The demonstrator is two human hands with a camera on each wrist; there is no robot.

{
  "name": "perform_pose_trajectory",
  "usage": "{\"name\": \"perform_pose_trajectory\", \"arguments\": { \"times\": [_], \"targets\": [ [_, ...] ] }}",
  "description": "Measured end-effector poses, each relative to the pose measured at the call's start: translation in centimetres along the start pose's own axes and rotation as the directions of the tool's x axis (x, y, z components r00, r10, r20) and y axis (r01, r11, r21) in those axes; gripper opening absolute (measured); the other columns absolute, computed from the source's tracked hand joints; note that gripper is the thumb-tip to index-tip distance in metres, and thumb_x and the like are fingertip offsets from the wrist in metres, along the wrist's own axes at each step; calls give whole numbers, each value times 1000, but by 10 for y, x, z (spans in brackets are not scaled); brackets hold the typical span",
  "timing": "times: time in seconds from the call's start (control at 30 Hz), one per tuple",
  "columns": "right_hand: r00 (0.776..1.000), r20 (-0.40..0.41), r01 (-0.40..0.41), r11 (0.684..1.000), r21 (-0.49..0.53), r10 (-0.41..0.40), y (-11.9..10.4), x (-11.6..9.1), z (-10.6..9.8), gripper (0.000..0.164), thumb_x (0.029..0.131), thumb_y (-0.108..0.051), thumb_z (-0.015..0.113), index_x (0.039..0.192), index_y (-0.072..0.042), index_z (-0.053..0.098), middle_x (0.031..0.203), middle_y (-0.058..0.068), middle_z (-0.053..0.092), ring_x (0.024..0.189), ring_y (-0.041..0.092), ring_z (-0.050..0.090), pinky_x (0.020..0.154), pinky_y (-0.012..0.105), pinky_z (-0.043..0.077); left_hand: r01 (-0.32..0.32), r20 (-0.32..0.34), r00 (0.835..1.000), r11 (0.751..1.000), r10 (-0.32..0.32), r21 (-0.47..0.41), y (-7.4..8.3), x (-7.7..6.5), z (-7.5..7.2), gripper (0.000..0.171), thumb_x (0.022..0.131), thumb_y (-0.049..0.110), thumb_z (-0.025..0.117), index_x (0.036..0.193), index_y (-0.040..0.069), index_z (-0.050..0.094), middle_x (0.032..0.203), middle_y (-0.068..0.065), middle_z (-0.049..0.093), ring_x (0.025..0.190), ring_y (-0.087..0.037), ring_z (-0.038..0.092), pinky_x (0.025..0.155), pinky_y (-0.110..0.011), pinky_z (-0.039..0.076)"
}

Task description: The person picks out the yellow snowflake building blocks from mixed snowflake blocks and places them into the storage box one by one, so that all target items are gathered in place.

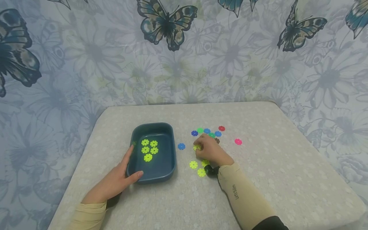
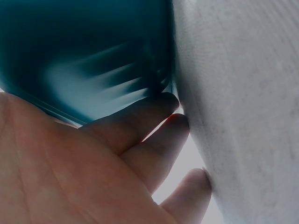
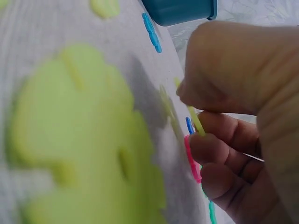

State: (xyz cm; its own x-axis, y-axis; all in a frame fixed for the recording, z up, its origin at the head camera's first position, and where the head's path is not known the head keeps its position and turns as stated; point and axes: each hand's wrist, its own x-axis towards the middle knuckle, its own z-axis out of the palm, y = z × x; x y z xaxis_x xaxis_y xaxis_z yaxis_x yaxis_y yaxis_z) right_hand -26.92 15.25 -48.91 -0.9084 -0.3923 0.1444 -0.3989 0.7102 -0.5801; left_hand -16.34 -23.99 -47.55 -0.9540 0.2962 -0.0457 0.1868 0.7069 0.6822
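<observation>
My left hand (image 1: 115, 180) holds the near left corner of a dark teal plastic tray (image 1: 174, 159), thumb over the rim and fingers along the outer wall. In the left wrist view, three fingers (image 2: 154, 158) lie against the outside of the tray, near the tablecloth. Inside the tray are several yellow notched discs (image 1: 148, 157). To the right of it, my right hand (image 1: 211, 150) pinches one yellow notched disc (image 3: 198, 122) edge-on between thumb and fingertips. More yellow discs (image 1: 193, 164) lie on the table near my right wrist.
Beyond my right hand lie several blue, green and red discs (image 1: 221, 128). One blue disc (image 1: 181, 146) sits close to the tray's right side, and a pink disc (image 1: 238, 141) lies farther right. The cloth-covered table (image 1: 287, 179) meets a butterfly-patterned wall covering (image 1: 195, 86) at the back.
</observation>
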Motion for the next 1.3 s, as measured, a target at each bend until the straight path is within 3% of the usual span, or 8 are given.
{"name": "perform_pose_trajectory", "arguments": {
  "times": [0.17,0.37,0.7,0.83,1.03,1.3],
  "targets": [
    [999,-18,-47,998,46,48,-5,1,-3,30,85,-12,72,115,-11,77,103,-5,63,91,16,57,79,33,53,1,-5,1000,1000,-1,-5,-2,-1,-1,101,100,54,62,165,35,-12,173,-14,6,148,-53,31,108,-73,36],
    [997,-79,-14,999,51,18,-10,4,-12,30,85,-10,72,114,-9,77,100,0,65,89,17,57,77,32,52,2,-3,1000,1000,-2,-13,-2,-1,-2,102,99,55,63,165,33,-11,173,-13,5,150,-52,27,110,-73,33],
    [986,-165,36,994,101,-19,-27,13,-48,30,85,-8,69,114,-8,77,113,6,69,96,24,64,86,38,55,-12,-10,1000,1000,12,-6,-5,-1,-4,102,99,56,62,165,33,-12,172,-17,7,151,-51,26,111,-72,33],
    [983,-182,37,995,89,-20,-38,21,-62,30,87,-10,67,116,-9,76,113,4,68,99,26,62,80,39,56,-9,-2,1000,1000,9,-14,-6,-1,-2,103,98,57,62,165,34,-13,172,-16,6,152,-50,25,112,-72,32],
    [981,-180,91,993,77,-76,-70,43,-61,29,90,-14,67,117,-13,77,113,0,67,98,18,60,82,35,56,8,4,1000,1000,-8,-11,-5,-3,-5,103,98,59,61,165,34,-13,172,-19,9,151,-51,26,111,-72,33],
    [967,-145,222,971,92,-208,-137,79,-37,28,91,-14,68,117,-11,77,117,4,69,97,19,63,84,33,55,23,11,1000,1000,-23,-9,0,-3,-7,103,98,60,61,165,32,-12,171,-23,11,150,-52,27,111,-72,34]
  ]
}}
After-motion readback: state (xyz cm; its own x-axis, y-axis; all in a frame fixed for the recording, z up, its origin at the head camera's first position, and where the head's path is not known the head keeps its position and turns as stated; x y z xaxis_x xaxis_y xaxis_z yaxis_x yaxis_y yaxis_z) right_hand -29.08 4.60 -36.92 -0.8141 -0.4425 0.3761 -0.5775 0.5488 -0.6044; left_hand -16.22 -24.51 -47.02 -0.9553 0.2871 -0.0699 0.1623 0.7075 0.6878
